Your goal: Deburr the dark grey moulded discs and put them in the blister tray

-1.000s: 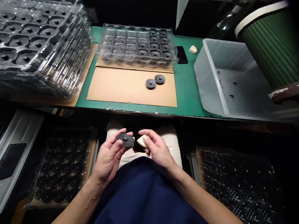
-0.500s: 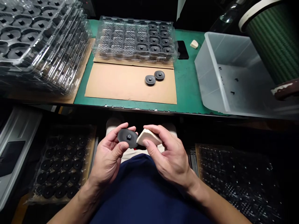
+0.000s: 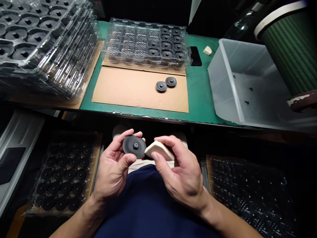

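— Surroundings first: what lies around my hands?

— Bench layout, far to near: a clear tray partly filled with black discs rests on the cardboard sheet, with two loose discs touching each other just in front of it. A stack of clear trays sits at the left, a translucent bin at the right. Below the bench edge, a tray of black discs lies beside my left knee. Nothing stands between my hands and the bench.

— Hand states?

— My left hand grips the black disc by its rim, fingers curled, over my lap. My right hand is closed on the white block, whose tip touches the disc's edge.

— Difference from one second earlier?

— The block has come up against the disc; before, they were apart, and the block was mostly hidden in my fingers.
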A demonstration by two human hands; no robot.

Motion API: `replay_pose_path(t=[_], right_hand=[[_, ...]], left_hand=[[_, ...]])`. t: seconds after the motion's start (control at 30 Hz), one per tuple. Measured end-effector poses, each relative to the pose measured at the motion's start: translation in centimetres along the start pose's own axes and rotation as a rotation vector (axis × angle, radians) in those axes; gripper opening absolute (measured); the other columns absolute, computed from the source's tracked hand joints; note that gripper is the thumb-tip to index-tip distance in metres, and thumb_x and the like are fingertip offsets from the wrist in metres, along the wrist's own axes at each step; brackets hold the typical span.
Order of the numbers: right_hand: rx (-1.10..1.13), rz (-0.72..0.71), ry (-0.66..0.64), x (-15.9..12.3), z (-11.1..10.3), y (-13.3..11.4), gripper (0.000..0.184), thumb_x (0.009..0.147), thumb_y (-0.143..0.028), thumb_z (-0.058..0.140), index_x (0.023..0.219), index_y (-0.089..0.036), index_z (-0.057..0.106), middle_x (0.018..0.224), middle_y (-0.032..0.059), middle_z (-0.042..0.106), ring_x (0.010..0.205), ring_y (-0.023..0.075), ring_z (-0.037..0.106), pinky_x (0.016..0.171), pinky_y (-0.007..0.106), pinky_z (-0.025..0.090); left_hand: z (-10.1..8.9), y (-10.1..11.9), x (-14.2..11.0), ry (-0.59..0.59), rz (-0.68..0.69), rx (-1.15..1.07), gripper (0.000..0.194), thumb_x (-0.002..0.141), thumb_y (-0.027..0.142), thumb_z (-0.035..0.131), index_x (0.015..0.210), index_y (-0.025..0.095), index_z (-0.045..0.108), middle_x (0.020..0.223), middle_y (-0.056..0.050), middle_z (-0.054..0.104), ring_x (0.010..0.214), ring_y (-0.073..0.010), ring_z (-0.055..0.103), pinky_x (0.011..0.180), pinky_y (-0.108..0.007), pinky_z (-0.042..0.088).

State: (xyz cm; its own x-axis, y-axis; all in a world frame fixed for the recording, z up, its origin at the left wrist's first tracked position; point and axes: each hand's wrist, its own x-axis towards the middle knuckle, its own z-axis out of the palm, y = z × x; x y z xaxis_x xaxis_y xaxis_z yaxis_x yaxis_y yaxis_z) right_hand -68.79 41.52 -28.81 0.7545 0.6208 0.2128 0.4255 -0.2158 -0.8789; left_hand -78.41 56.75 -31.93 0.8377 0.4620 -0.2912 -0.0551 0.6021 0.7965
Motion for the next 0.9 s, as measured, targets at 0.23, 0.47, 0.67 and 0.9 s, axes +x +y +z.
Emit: replay_pose_path(t=[0.23,0.47,0.67,0.9], right_hand=[[-0.009,-0.009,0.025,0.09,0.28,-0.27,0.022,0.100,-0.015,0.063,0.121,-0.018,0.061,0.101,0.0016,0.062,0.084,0.0131,0.060,0.076,0.026,0.050],[0.001,0.016,0.034,0.02,0.38,-0.35,0.021,0.099,-0.015,0.064,0.119,-0.020,0.061,0.099,0.0001,0.061,0.081,0.0124,0.058,0.073,0.026,0.048],[0.053,0.040,0.005,0.29,0.51,0.01,0.021,0.098,-0.017,0.065,0.119,-0.021,0.061,0.100,0.0007,0.062,0.083,0.0140,0.060,0.074,0.027,0.049],[0.103,0.129,-0.099,0.76,-0.15,0.42,0.006,0.101,-0.024,0.065,0.105,-0.020,0.063,0.087,-0.0013,0.059,0.070,0.0123,0.053,0.066,0.027,0.044]], left_hand=[[0.26,0.07,-0.13,-0.014,0.022,0.007,0.056,0.082,0.027,0.090,0.133,0.025,0.070,0.140,-0.012,0.066,0.121,-0.0240,0.068,0.104,-0.026,0.056],[-0.01,-0.19,-0.23,-0.010,0.048,0.005,0.059,0.082,0.026,0.090,0.136,0.023,0.068,0.144,-0.014,0.063,0.124,-0.0264,0.066,0.106,-0.029,0.056],[-0.05,-0.18,-0.12,-0.014,0.038,-0.019,0.058,0.079,0.024,0.091,0.134,0.025,0.070,0.140,-0.011,0.065,0.121,-0.0230,0.067,0.105,-0.025,0.055],[-0.58,-0.04,-0.12,-0.022,-0.068,-0.081,0.058,0.082,0.026,0.089,0.137,0.025,0.070,0.126,-0.009,0.073,0.117,-0.0200,0.070,0.104,-0.021,0.054]])
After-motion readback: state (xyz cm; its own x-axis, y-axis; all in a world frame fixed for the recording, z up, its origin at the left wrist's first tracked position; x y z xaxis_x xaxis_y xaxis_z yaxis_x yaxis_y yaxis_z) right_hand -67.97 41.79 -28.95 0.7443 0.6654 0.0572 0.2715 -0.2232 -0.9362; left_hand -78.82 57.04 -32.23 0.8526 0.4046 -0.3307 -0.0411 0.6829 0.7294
